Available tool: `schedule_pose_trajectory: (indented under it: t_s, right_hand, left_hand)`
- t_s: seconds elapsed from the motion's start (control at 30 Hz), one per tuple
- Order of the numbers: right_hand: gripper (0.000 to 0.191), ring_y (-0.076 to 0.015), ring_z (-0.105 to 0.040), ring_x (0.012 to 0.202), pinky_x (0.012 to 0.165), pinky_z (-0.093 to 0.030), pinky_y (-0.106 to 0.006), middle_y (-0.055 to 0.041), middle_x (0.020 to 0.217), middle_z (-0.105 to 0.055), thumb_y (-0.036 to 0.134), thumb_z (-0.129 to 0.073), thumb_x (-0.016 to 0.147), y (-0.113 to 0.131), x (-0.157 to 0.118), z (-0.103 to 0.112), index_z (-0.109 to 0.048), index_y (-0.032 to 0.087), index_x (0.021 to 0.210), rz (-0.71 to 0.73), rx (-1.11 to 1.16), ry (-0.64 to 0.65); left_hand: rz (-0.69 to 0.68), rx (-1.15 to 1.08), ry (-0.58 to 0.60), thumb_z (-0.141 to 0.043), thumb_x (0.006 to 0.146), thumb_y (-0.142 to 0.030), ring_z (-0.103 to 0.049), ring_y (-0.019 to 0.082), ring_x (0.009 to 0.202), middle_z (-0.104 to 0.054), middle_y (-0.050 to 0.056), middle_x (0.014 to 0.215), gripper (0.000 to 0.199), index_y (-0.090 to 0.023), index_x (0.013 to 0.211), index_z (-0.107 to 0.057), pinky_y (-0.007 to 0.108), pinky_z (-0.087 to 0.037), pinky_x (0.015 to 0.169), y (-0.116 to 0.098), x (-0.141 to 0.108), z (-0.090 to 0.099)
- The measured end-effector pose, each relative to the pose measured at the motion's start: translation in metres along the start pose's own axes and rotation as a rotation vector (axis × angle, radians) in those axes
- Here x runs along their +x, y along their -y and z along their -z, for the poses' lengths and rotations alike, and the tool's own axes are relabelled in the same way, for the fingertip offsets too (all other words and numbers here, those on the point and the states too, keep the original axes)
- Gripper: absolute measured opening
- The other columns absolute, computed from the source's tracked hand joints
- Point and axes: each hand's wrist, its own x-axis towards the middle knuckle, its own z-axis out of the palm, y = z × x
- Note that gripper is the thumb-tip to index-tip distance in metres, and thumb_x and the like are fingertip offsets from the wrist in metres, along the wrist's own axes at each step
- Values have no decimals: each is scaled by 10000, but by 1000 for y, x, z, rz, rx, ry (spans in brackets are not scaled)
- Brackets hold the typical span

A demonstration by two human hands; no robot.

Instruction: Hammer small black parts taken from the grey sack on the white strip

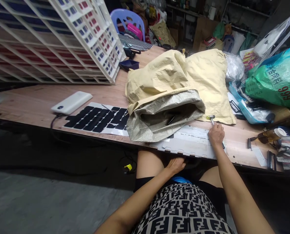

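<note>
My right hand (216, 134) is wrapped round the handle of a small hammer (212, 119) with a metal and yellowish head. It rests over the right end of a light grey sheet (193, 139), which lies along the table's front edge. Just below that edge, above my lap, my left hand (177, 165) has its fingers curled; what they hold, if anything, is hidden in the dark. Beyond the sheet, a yellow woven sack (159, 71) lies with its grey-lined mouth open towards me. A dark slim item shows inside the mouth.
Flat black pieces (96, 118) lie in rows on white backing at left, near a white power bank (71, 102) with a cable. A white plastic crate (91, 39) stands at back left. On the right are a green bag (276, 78), a blue tray (252, 112) and an amber bottle (269, 136).
</note>
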Motion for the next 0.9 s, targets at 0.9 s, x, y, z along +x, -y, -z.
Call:
schedule_pose_trajectory:
  t_s: [0.9]
  right_hand:
    - [324,-262,-487,971,762,-371,-349,-148,1070,-556,206,-402,959,1,-2,0,-558,132,1233,-9,13,19]
  left_hand:
    - [-275,105,-473,-608,933,-334,-570,233,961,-670,64,992,171,-208,1026,-675,359,-441,879,-37,65,114]
